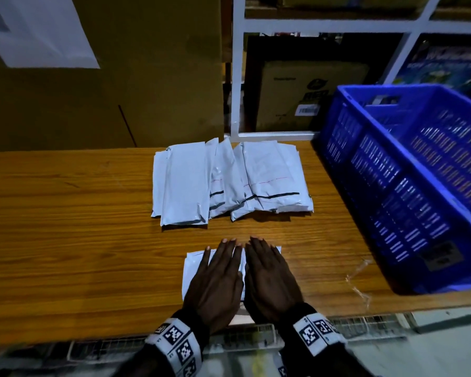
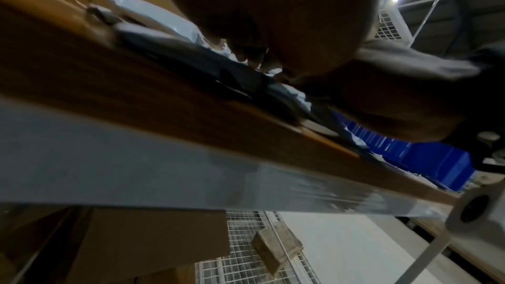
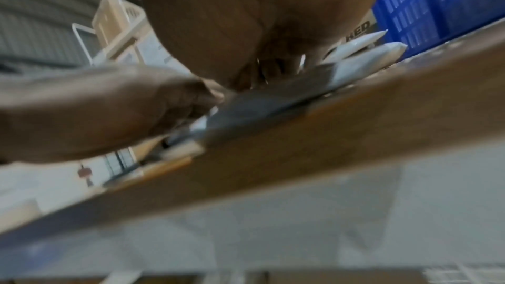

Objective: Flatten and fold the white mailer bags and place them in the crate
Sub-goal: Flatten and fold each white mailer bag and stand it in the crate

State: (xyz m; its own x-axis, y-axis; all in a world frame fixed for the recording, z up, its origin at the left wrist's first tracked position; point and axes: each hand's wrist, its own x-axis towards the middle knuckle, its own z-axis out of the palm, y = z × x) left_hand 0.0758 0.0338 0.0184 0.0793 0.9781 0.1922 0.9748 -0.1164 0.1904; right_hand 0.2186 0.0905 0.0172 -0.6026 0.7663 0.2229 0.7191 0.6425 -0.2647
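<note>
A folded white mailer bag (image 1: 193, 265) lies on the wooden table (image 1: 65, 240) near its front edge. My left hand (image 1: 218, 278) and right hand (image 1: 269, 276) press flat on it side by side, fingers straight and pointing away from me. Behind them sits a pile of several white mailer bags (image 1: 229, 180), overlapping one another. A blue slatted crate (image 1: 408, 186) stands at the table's right end. In the left wrist view the palm (image 2: 273, 18) hovers over the mailer (image 2: 287, 92); in the right wrist view the right palm (image 3: 246, 18) covers the mailer (image 3: 259, 107).
Large cardboard boxes (image 1: 106, 91) rise behind the table on the left. A white metal shelf frame (image 1: 237, 77) with boxes stands behind the pile. A scrap of clear plastic (image 1: 360, 278) lies by the crate's near corner. Wire mesh (image 1: 229, 341) runs below the table's front edge.
</note>
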